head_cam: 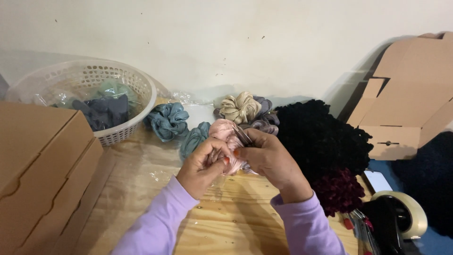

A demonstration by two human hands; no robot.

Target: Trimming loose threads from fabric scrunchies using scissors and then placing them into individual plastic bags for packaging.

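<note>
light: dim, even | shadows: soft on wall (pixel 339 85) beside box (pixel 410 94) | focus: slightly soft | edges: bent

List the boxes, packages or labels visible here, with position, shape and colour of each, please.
Closed box: left edge, brown cardboard, rectangular.
Open box: right by the wall, brown cardboard, flaps unfolded.
Plastic wrap: clear, inside the white basket, around dark cloth.
No labels or screens visible.
</note>
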